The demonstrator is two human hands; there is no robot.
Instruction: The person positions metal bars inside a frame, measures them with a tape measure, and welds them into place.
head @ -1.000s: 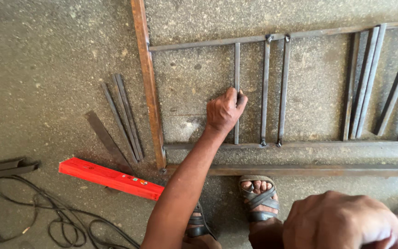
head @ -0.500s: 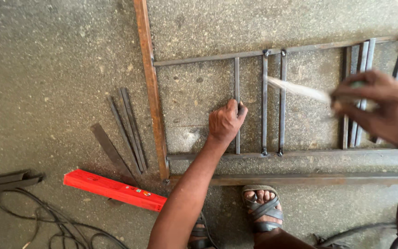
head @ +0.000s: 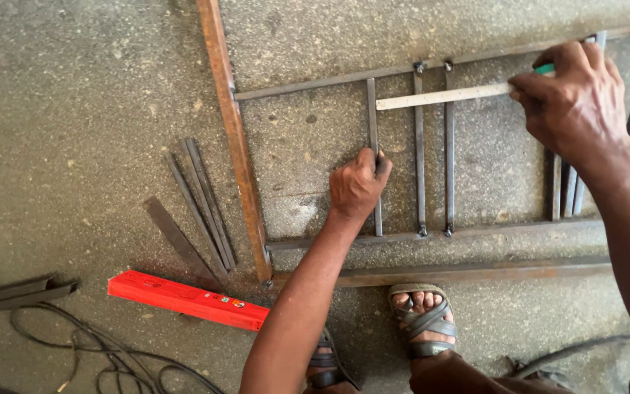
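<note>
Two hands work on a metal frame (head: 236, 146) that lies flat on the concrete floor (head: 74, 87). Left hand (head: 357, 186), at the centre of the picture, has its grip closed around a thin upright bar (head: 372, 109) of the frame, near the bar's middle. Right hand (head: 576, 102), at the upper right, has its grip closed on one end of a pale ruler (head: 442, 95). This ruler lies level across two other upright bars (head: 434, 153), and its free end reaches the bar that the left hand holds, just above that hand. More bars (head: 566, 193) stand under the right wrist. At the left of the frame's rusty side rail, several loose steel strips (head: 202, 201) lie on the floor. Below them lies a long red box (head: 187, 299), and black cables (head: 103, 350) curl at the lower left. One sandalled foot (head: 421, 321) shows at the bottom centre, just below the frame's lower rail.
</note>
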